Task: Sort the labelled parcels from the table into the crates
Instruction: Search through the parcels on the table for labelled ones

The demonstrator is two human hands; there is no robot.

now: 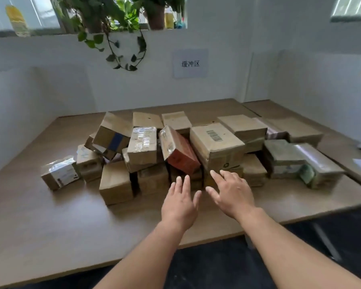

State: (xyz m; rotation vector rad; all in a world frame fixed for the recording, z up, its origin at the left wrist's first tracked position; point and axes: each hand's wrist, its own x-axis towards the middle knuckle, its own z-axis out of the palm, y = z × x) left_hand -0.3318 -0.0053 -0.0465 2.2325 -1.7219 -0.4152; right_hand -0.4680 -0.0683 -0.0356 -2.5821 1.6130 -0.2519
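Soft daylight came from the windows (44,11) above the far wall, leaving weak shadows under the parcels (175,151). Tape glared faintly. Edges bowed from wide-angle distortion; the whole picture was slightly blurred.

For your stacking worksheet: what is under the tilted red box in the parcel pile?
The red box leans on brown cardboard parcels; dark gaps show beneath. What lies deeper is covered.

Table (40,226) with parcels

A heap of cardboard parcels (215,142) lies mid-table; one small labelled parcel (59,174) sits at its left end.
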